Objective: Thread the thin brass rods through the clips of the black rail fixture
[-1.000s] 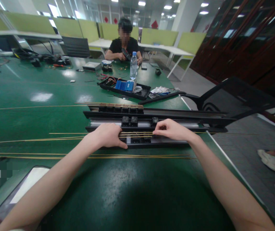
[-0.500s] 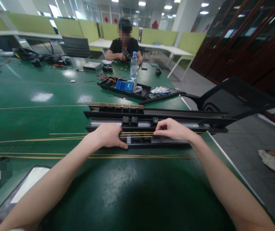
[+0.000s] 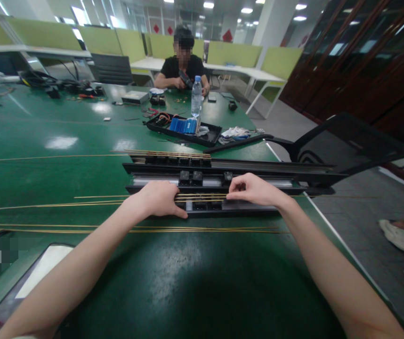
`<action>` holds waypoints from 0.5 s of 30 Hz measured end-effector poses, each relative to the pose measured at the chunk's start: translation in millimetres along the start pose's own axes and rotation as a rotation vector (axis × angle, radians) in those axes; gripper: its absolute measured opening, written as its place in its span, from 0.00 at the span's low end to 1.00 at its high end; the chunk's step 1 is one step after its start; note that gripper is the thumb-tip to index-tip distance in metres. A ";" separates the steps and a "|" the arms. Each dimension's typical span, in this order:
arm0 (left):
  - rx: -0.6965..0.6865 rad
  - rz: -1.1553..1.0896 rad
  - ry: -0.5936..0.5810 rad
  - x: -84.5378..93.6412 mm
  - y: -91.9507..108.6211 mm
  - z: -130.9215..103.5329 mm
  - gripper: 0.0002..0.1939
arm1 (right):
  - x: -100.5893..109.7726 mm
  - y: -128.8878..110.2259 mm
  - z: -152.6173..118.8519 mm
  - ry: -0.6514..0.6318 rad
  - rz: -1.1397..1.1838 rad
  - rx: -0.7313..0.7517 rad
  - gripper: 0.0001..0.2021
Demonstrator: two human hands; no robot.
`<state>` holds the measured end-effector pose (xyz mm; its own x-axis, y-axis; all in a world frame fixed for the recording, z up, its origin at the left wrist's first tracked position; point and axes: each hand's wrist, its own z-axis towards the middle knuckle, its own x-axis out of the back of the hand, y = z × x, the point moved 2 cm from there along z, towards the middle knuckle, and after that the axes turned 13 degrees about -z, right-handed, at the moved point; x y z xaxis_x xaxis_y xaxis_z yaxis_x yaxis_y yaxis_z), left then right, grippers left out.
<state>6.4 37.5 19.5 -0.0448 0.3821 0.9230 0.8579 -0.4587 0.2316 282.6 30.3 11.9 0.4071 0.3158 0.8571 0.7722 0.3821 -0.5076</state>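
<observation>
"What are the hands doing?"

"The right hand [image 3: 247, 189] pinches at the brass-coloured rods [image 3: 204, 201], thumb against fingertips; whether it has one or several, I can't tell. The left hand [image 3: 157, 197] lies across the black channel [image 3: 247, 214], thumb spread from the fingers and down by the near wall. Its fingertips are hidden, so I can't say whether it grips."

"Where do the rods lie?"

"Lengthwise over the channel, above the black blocks [image 3: 199, 205], near the right edge of the table [image 3: 173, 282]. Leftward they trail off toward the table's left edge, and one thin length shows past the right edge, beyond the right hand."

"How would they handle?"

"Light, I'd judge, and springy: stiff over a short stretch, but long enough for a free end to sag or whip. They look smooth, so a loose pinch might let one roll or slide. A sharp bend could kink one."

"Best hold?"

"Fingertips close to the channel, with the tails supported farther left."

"And the channel?"

"Probably rigid; take it by its long outer walls."
</observation>
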 end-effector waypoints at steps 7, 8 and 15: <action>-0.001 -0.003 0.002 0.0 0.0 -0.1 0.37 | -1.2 0.7 0.6 0.001 0.016 -0.009 0.14; 0.002 -0.005 0.001 0.0 -0.1 0.0 0.37 | -1.5 1.0 0.6 0.001 0.020 -0.012 0.14; 0.009 -0.017 -0.008 -0.2 0.5 0.3 0.38 | -1.0 2.0 0.2 0.011 0.007 -0.017 0.14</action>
<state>7.0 37.4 19.4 -0.0552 0.3959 0.9166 0.8618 -0.4447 0.2440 283.7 30.9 9.9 0.4180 0.3091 0.8542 0.7772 0.3651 -0.5125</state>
